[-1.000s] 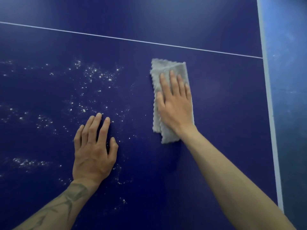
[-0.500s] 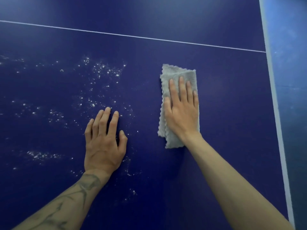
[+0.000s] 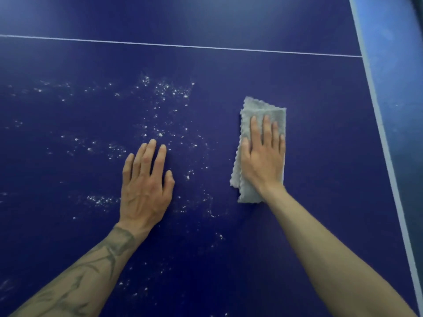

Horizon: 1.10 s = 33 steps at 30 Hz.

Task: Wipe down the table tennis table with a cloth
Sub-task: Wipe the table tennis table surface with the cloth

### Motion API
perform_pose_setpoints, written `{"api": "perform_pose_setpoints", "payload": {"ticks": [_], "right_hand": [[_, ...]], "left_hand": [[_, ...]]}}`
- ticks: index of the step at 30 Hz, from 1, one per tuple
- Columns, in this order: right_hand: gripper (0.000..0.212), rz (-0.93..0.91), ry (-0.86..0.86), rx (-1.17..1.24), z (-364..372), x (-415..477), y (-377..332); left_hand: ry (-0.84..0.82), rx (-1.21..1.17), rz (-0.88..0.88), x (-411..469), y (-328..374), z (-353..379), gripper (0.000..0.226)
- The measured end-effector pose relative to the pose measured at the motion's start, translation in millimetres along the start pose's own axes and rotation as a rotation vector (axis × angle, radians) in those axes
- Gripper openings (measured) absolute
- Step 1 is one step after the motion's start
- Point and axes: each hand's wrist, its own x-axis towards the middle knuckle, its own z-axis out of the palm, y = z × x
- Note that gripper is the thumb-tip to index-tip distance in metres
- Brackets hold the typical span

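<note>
Right hand (image 3: 263,161) flat on grey cloth (image 3: 258,110); left hand (image 3: 145,191) flat on dusty table (image 3: 320,156).

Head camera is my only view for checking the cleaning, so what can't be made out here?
- Table under the cloth and both palms: covered.
- Table beyond the picture's left, top and bottom edges: cut off.
- What the white specks are: too small.
- Cloth's underside: hidden by right hand.

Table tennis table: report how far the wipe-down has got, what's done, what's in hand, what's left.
Done: the table tennis table looks free of specks right of the grey cloth. In hand: the right hand presses flat on the folded cloth; the left hand rests bare on the surface. Left: white specks are scattered left of the cloth, around and beyond the left hand, so most of the visible mess remains.
</note>
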Motion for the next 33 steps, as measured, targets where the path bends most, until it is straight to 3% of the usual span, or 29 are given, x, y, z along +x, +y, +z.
{"api": "perform_pose_setpoints", "payload": {"ticks": [4, 7, 10, 13, 15, 17, 21, 23, 25, 28, 31, 33], "right_hand": [[0.066, 0.053, 0.027, 0.038, 7.6, 45.7, -55.4], [0.066, -0.174, -0.009, 0.028, 17.7, 26.3, -91.0], [0.063, -0.395, -0.046, -0.048, 22.3, -1.7, -80.6], [0.063, -0.228, -0.035, -0.031, 13.6, 25.6, -62.2], [0.064, -0.072, -0.007, 0.006, 7.8, 62.6, -71.8], [0.066, -0.031, 0.008, 0.018, 7.6, 94.0, -94.9], [0.066, -0.318, -0.040, -0.010, 15.9, 89.3, -140.3], [0.065, -0.569, -0.064, -0.085, 19.5, 57.1, -137.2], [0.062, -0.701, -0.091, -0.131, 18.3, 36.4, -110.6], [0.061, -0.498, -0.057, -0.094, 10.7, 54.4, -75.1], [0.064, -0.231, -0.042, -0.019, 7.2, 90.3, -93.2], [0.066, -0.225, -0.040, -0.011, 11.7, 92.2, -119.8]], "left_hand": [[-0.024, 0.026, -0.052, -1.7, -35.0, -0.8, 0.059], [-0.013, -0.016, -0.069, -1.8, -37.6, 1.7, 0.059], [-0.007, -0.038, -0.078, -0.9, -38.1, 1.1, 0.058], [-0.012, -0.042, -0.079, -0.1, -39.9, 1.5, 0.059], [-0.018, -0.036, -0.081, -1.0, -40.3, 2.6, 0.059], [-0.021, -0.031, -0.079, -1.3, -40.3, 3.8, 0.059], [-0.014, -0.021, -0.075, -0.9, -40.0, 4.5, 0.059], [-0.015, -0.019, -0.075, -0.3, -39.3, 4.2, 0.060], [-0.014, -0.025, -0.077, -0.2, -39.6, 4.0, 0.060], [-0.013, -0.032, -0.078, -0.8, -40.3, 4.7, 0.060], [-0.015, -0.030, -0.075, -0.9, -40.5, 4.6, 0.059], [-0.009, -0.026, -0.073, -0.8, -40.0, 4.0, 0.059]]}}
